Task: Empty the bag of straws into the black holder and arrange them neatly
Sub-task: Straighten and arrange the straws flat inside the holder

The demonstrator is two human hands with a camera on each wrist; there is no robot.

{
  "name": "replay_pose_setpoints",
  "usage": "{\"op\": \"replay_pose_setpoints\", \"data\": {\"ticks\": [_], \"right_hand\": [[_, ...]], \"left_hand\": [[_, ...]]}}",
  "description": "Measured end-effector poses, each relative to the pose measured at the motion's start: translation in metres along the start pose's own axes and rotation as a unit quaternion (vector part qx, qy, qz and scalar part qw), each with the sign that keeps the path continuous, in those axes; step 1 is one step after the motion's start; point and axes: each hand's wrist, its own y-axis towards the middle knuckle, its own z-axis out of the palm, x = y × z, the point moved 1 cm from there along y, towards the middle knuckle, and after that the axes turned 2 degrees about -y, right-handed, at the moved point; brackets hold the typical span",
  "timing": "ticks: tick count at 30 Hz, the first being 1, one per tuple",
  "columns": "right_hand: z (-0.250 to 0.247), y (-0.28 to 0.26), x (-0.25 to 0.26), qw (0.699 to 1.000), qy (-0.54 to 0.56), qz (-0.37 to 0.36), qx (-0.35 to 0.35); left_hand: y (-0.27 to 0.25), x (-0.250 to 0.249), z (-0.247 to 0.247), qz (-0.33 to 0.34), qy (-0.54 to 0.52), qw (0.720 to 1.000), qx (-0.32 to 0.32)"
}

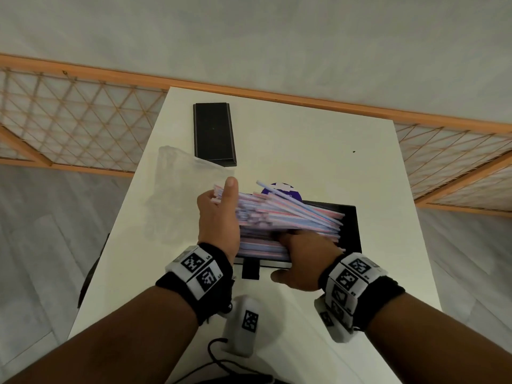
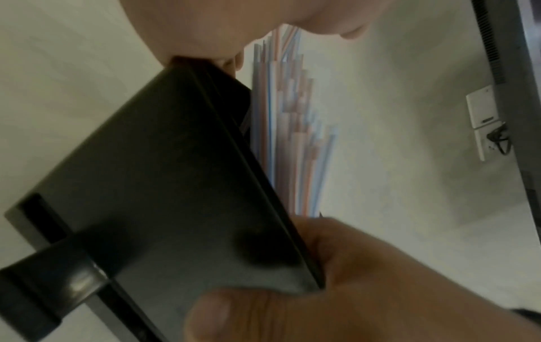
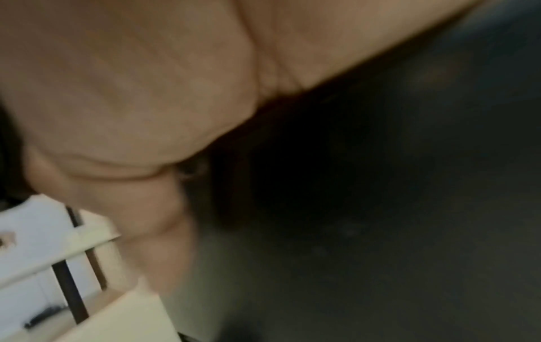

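Note:
The black holder [image 1: 352, 234] sits on the white table [image 1: 304, 139], piled with red, blue and white striped straws [image 1: 288, 217] lying across it. Several straws stick up unevenly at the back. My left hand [image 1: 219, 198] is at the pile's left end, palm against the straw tips, thumb straight up. My right hand [image 1: 282, 257] pinches the holder's near wall, thumb outside, fingers inside among the straws. In the left wrist view the holder wall [image 2: 164, 185], the straws [image 2: 287, 129] and the right thumb [image 2: 234, 312] show. The right wrist view shows only palm and the dark holder [image 3: 380, 208].
A flat black lid [image 1: 214, 134] lies at the table's far left. The empty clear bag [image 1: 171, 189] lies crumpled by the left table edge. A purple round thing [image 1: 279, 191] peeks out behind the holder. A grey tagged device [image 1: 245, 325] with a cable sits near me.

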Motion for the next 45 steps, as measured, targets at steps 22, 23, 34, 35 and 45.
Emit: {"op": "replay_pose_setpoints", "data": {"ticks": [22,23,34,35,45], "right_hand": [[0.0,-0.011,-0.009,0.991,0.039,-0.035,-0.121],[0.001,-0.012,-0.008,0.992,0.024,-0.027,-0.12],[-0.02,0.0,0.043,0.99,0.059,-0.041,-0.121],[-0.023,0.001,0.045,0.988,0.062,-0.046,-0.135],[-0.008,-0.016,0.029,0.942,0.154,-0.076,-0.288]], "left_hand": [[0.006,0.0,0.0,-0.004,0.013,1.0,-0.015],[0.004,0.0,-0.001,-0.004,0.027,1.0,-0.011],[-0.012,-0.008,0.014,-0.078,-0.018,0.996,0.039],[-0.012,-0.011,0.015,-0.08,-0.016,0.996,0.034],[-0.004,-0.007,0.005,-0.075,-0.001,0.997,0.005]]}}
